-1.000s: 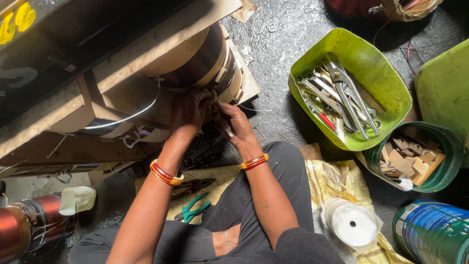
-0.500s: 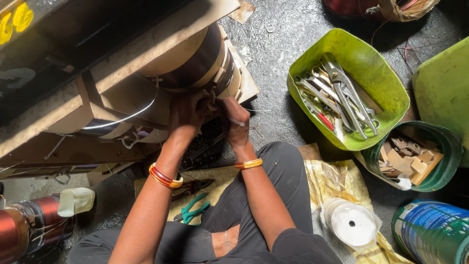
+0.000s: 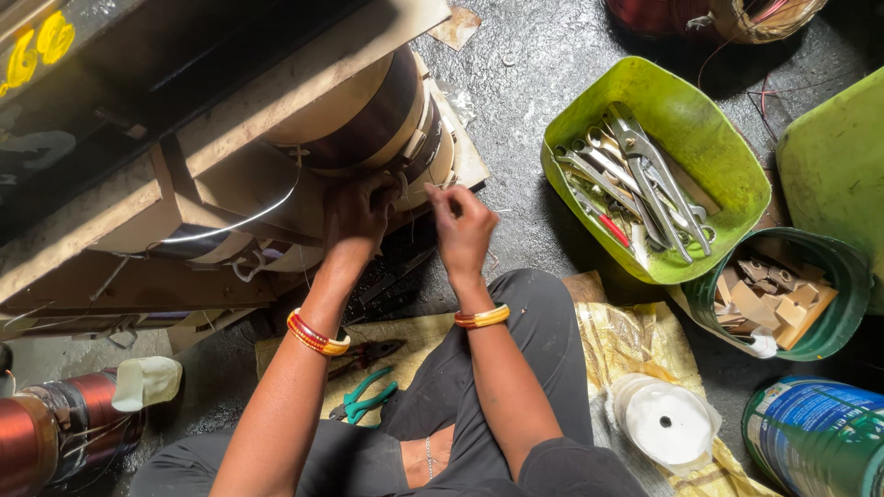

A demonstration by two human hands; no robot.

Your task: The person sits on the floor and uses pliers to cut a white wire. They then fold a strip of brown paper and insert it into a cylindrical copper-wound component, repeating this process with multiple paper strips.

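My left hand presses against the lower edge of a large wound coil wrapped in tan paper and dark bands, fingers curled on its rim. My right hand hovers just right of it, fingertips pinched together as if on a thin strand, which is too fine to make out. Both wrists wear red and yellow bangles. The coil sits in a wooden and cardboard frame in front of my crossed legs.
A green tub of spanners and pliers stands to the right, with a green bucket of wood chips beside it. A white tape roll, a paint can, teal-handled pliers and a copper wire spool lie around me.
My right hand has drawn back from the coil's edge toward the right, fingers pinched. My left hand stays on the coil.
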